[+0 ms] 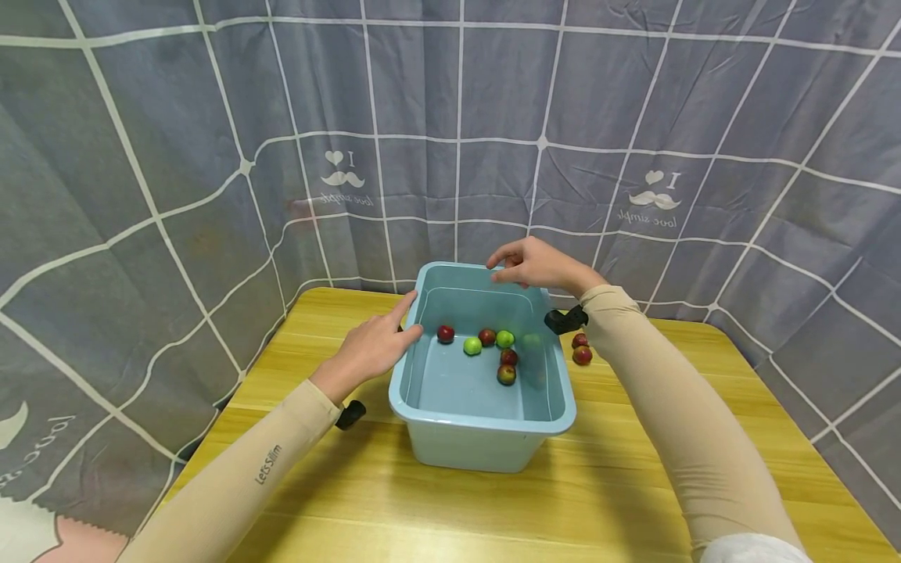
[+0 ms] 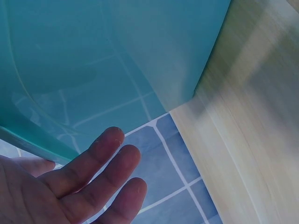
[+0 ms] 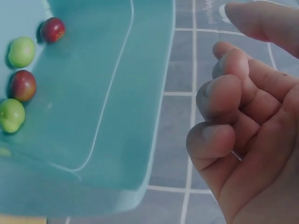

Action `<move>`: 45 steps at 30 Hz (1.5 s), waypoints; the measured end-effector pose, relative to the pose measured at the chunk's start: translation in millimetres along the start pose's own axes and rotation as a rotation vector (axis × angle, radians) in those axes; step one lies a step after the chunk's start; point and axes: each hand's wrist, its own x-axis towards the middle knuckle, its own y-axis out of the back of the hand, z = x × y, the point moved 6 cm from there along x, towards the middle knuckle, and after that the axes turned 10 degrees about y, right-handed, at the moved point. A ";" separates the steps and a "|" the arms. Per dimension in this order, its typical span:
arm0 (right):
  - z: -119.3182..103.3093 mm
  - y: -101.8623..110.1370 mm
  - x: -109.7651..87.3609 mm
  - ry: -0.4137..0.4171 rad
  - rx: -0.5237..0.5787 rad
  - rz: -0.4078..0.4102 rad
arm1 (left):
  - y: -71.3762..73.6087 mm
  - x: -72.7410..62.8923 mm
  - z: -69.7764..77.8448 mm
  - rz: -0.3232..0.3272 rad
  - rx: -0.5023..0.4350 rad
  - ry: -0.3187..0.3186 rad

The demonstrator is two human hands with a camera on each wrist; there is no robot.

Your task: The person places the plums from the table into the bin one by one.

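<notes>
A blue plastic basin (image 1: 482,426) stands on the wooden table, with several small red fruits (image 1: 446,334) and two green ones (image 1: 472,346) lying on its floor. My left hand (image 1: 373,344) is at the basin's left rim, thumb at the edge and index finger stretched along it. In the left wrist view, three relaxed fingers (image 2: 100,163) sit outside the basin wall. Over the far right corner of the basin hovers my right hand (image 1: 538,263). Its fingers (image 3: 219,98) are loosely curled with the thumb apart, and nothing shows between them.
Two more red fruits (image 1: 581,355) lie on the table (image 1: 338,500) just right of the basin, close to my right forearm. A grey curtain with white grid lines (image 1: 422,94) hangs behind and along both sides of the table.
</notes>
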 end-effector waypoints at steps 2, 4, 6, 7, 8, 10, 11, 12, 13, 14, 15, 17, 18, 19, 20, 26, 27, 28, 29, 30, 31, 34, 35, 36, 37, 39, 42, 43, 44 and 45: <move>0.3 3.8 -5.5 0.011 0.015 0.033 | -0.2 0.2 0.3 0.001 0.002 0.000; 1.4 7.7 -11.5 0.016 0.029 0.068 | -0.3 0.4 0.5 -0.004 0.001 -0.001; 3.2 11.6 -17.7 0.024 0.042 0.104 | -0.3 0.3 0.7 -0.008 0.000 0.001; 4.5 13.5 -20.9 0.028 0.050 0.120 | -0.3 0.1 0.5 -0.010 -0.001 0.003; 5.7 15.3 -24.3 0.030 0.057 0.133 | -0.1 0.0 0.3 -0.009 0.000 0.004; 8.9 18.8 -31.4 0.028 0.076 0.159 | 0.1 -0.4 0.0 -0.011 0.000 0.005; 10.6 20.6 -35.0 0.027 0.084 0.171 | 0.0 -0.4 -0.3 -0.011 -0.001 0.007; 12.2 22.2 -38.6 0.025 0.094 0.181 | 0.0 -0.5 -0.4 -0.011 -0.001 0.007; 14.4 23.7 -42.1 0.020 0.107 0.191 | 0.1 -0.5 -0.5 -0.011 0.000 0.006; 16.4 25.1 -45.8 0.013 0.112 0.201 | 0.1 -0.5 -0.5 -0.011 0.001 0.005; 18.5 26.3 -49.3 0.007 0.122 0.211 | 0.1 -0.4 -0.5 -0.012 0.001 0.004; 23.2 28.5 -55.9 -0.004 0.148 0.230 | 0.4 -0.5 -0.2 -0.006 0.006 0.003; 26.1 29.5 -58.6 -0.013 0.158 0.240 | 0.6 -0.7 0.0 -0.004 0.010 0.001; 28.2 30.3 -61.5 -0.022 0.171 0.247 | 0.9 -0.7 0.1 0.000 0.012 0.001; 30.1 31.1 -64.3 -0.025 0.182 0.255 | 1.2 -0.9 0.1 0.002 0.013 0.000; 43.4 34.1 -79.4 -0.037 0.225 0.295 | 2.4 -1.6 0.2 0.010 0.013 -0.004; 46.2 34.3 -81.8 -0.041 0.223 0.300 | 2.4 -1.6 0.2 0.010 0.014 -0.005; 48.5 34.2 -84.1 -0.046 0.223 0.305 | 2.5 -1.7 0.2 0.011 0.014 -0.006; 50.8 33.9 -86.3 -0.049 0.224 0.309 | 2.5 -1.6 0.1 0.011 0.014 -0.007; 53.6 33.4 -88.3 -0.055 0.229 0.314 | 2.5 -1.7 0.0 0.011 0.014 -0.008; 56.9 32.7 -90.5 -0.060 0.235 0.321 | 2.4 -1.7 -0.3 0.011 0.014 -0.008; 66.4 29.5 -96.3 -0.077 0.269 0.344 | 1.9 -1.5 -0.9 0.008 0.013 -0.006; 69.5 27.9 -98.2 -0.077 0.275 0.344 | 1.8 -1.4 -1.2 0.007 0.012 -0.004; 72.6 26.6 -100.3 -0.081 0.290 0.350 | 1.6 -1.3 -1.5 0.005 0.012 -0.003; 75.5 25.3 -102.4 -0.084 0.304 0.356 | 1.5 -1.2 -1.8 0.005 0.013 -0.003; 81.0 23.1 -106.8 -0.090 0.328 0.371 | 1.4 -1.0 -2.2 0.005 0.013 -0.002; 88.5 20.4 -113.6 -0.101 0.354 0.395 | 1.3 -1.0 -2.7 0.003 0.015 -0.002; 90.8 19.6 -115.7 -0.104 0.358 0.402 | 1.4 -1.0 -2.7 0.003 0.016 -0.003; 93.2 18.9 -117.7 -0.107 0.361 0.409 | 1.5 -1.1 -2.7 0.002 0.016 -0.003; 95.5 18.1 -119.5 -0.108 0.364 0.415 | 1.6 -1.0 -2.5 0.002 0.015 -0.004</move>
